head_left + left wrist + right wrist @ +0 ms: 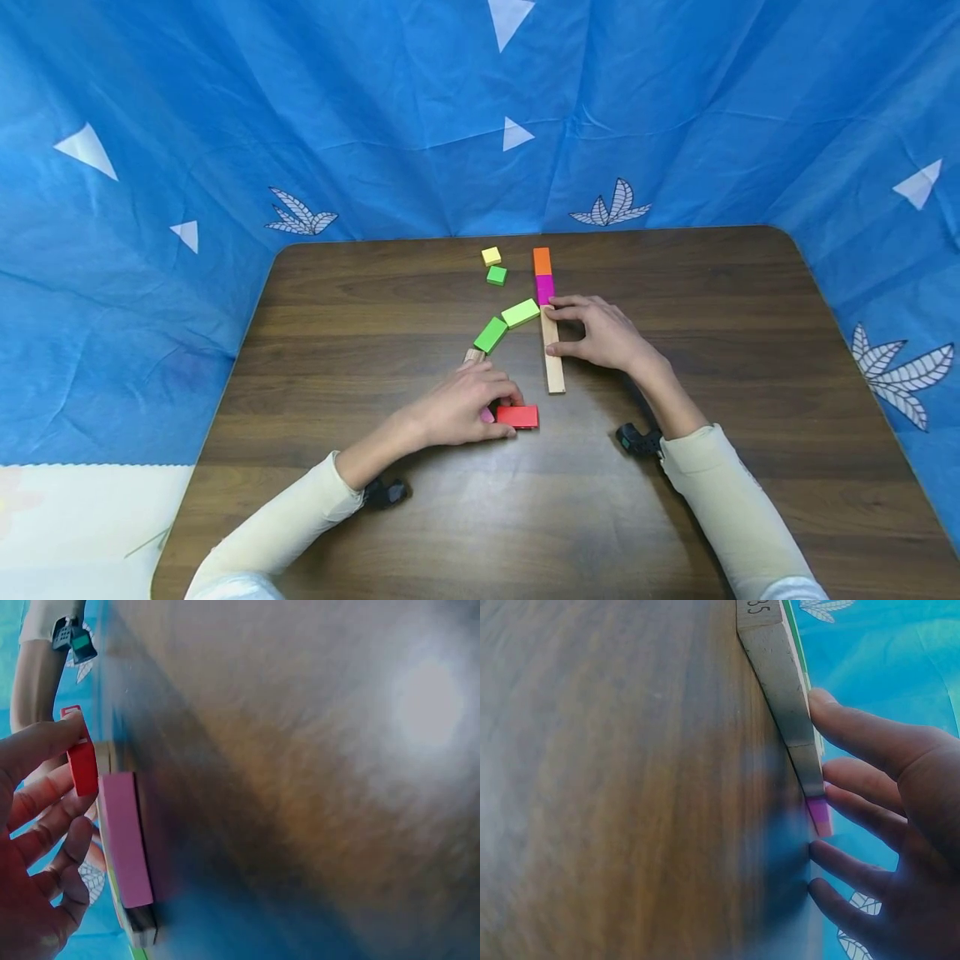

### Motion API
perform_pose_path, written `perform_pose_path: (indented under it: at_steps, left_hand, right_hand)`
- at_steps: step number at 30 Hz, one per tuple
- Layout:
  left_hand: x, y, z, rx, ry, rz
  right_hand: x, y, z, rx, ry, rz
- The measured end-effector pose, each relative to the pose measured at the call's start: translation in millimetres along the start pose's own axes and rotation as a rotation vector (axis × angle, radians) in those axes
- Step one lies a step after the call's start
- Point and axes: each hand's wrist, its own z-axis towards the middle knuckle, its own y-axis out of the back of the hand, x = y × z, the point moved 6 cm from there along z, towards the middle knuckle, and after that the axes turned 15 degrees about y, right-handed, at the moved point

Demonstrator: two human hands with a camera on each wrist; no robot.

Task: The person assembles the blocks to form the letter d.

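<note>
My left hand (461, 404) pinches a red block (517, 417) between thumb and fingers. The left wrist view shows the red block (82, 761) tilted, with a pink block (126, 840) just beside it. In the head view that pink block (487, 414) is mostly hidden by the hand. My right hand (600, 333) touches the plain wooden blocks (554, 375) with fairly straight thumb and fingers. These form a straight row with a magenta block (545, 290) and an orange block (542, 261). The right wrist view shows the thumb against the wooden block's (776, 682) edge.
A lime block (521, 313), a green block (491, 335) and a partly covered wooden block (474, 355) curve left from the row. Farther back lie a small yellow block (491, 256) and a small green block (497, 275). Blue cloth (420, 125) hangs behind the brown table (337, 333).
</note>
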Motion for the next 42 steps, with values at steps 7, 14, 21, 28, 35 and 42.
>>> perform_pose_path:
  at_steps: [7,14,21,28,35,42]
  left_hand:
    - [-0.2,-5.5,-4.5,0.012,0.008,-0.001]
    - [-2.5,-11.8,-5.9,0.038,0.005,0.022]
    - [-1.8,-15.3,-7.0,0.056,0.030,0.065]
    - [-0.3,-16.7,-9.3,0.055,0.037,0.097]
    - [1.5,-17.3,-11.2,0.050,0.039,0.089]
    - [2.9,-16.4,-11.8,0.036,0.050,0.075]
  right_hand:
    - [0.1,-1.1,0.1,0.004,-0.007,0.001]
    - [0.2,-0.1,0.7,0.001,-0.005,0.006]
    - [-0.8,-0.3,1.3,0.003,-0.009,0.010]
    - [-0.9,0.6,1.3,0.000,-0.008,0.008]
    - [-1.8,-0.1,0.6,0.001,-0.008,0.007]
    - [-1.8,-0.4,0.2,-0.002,-0.009,0.011]
